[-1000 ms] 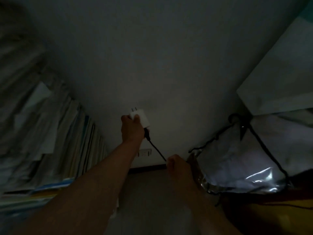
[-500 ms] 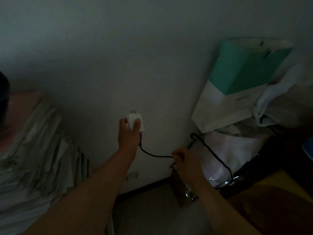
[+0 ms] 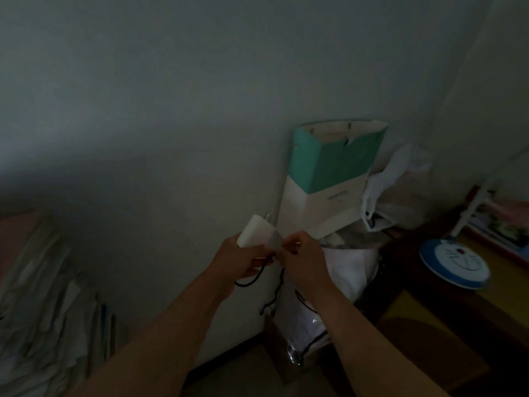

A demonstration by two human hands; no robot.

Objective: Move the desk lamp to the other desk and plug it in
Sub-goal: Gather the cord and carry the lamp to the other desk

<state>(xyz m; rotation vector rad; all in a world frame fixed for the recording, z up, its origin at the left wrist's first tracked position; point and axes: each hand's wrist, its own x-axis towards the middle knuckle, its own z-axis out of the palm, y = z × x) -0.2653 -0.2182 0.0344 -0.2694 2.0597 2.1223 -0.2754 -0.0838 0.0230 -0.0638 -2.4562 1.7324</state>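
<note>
The room is dim. My left hand (image 3: 242, 260) grips a white plug adapter (image 3: 257, 231) with its two prongs pointing up toward the wall. My right hand (image 3: 303, 259) touches the adapter's lower end, its fingers pinched on the black cord (image 3: 273, 299) where it leaves the adapter. The cord loops below both hands and runs down to the right. At the right, the lamp's round blue and white base (image 3: 455, 265) with a cartoon cat face stands on a dark wooden desk (image 3: 429, 325), and its white stem rises toward the upper right.
A teal and white paper bag (image 3: 329, 173) leans on the wall behind my hands. White plastic bags (image 3: 352, 270) lie below and beside it. A stack of papers and books (image 3: 43, 296) fills the lower left. Dark baseboard and floor show between my arms.
The view has swung right and up, so the lamp base and desk have come into view and the low wall socket has left it. My right hand has moved up the cord to the adapter.
</note>
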